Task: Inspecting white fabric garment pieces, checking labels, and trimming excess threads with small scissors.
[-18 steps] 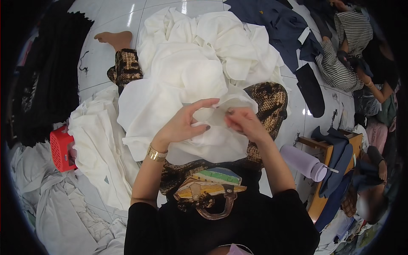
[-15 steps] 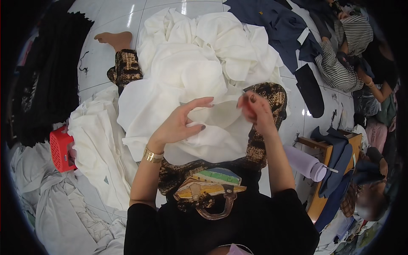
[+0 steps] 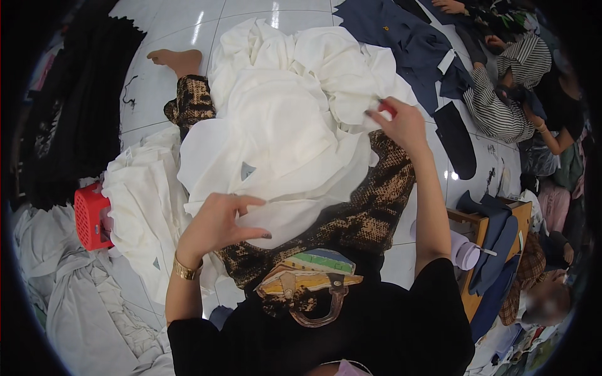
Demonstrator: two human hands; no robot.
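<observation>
White cloth pieces lie heaped over my lap and the floor before me, with a small grey triangular patch on one of them. Over the near left edge of this cloth is my left hand, its thumb and fingers spread apart and nothing plainly gripped. My right hand is farther out at the right side of the heap, fingers closed around a small red object that is mostly hidden in the palm. Its fingertips are at the white cloth; whether they also pinch it I cannot tell.
At left are a folded white cloth stack, a red plastic basket, grey cloth and black garments. Right hold navy pieces, a black piece, a lilac bottle and a wooden stool. Other people sit at far right.
My hands have moved apart: the left toward me and leftward, the right outward and up to the right. The near cloth has shifted, and the grey patch now shows.
</observation>
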